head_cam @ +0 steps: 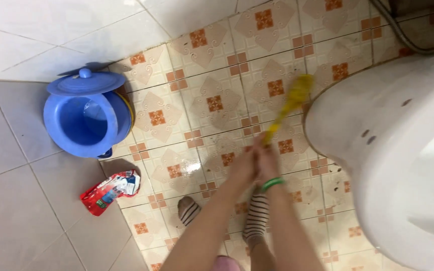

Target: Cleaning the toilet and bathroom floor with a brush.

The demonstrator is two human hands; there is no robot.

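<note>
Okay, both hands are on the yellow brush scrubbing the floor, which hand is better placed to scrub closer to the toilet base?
Probably the right hand: it grips the brush on the side nearer the toilet. The left hand sits on the side toward the blue pot.

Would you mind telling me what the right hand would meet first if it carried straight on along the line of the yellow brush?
Probably the patterned floor tiles under the yellow brush, beside the white toilet base; depth is unclear. The right hand grips the handle.
</note>
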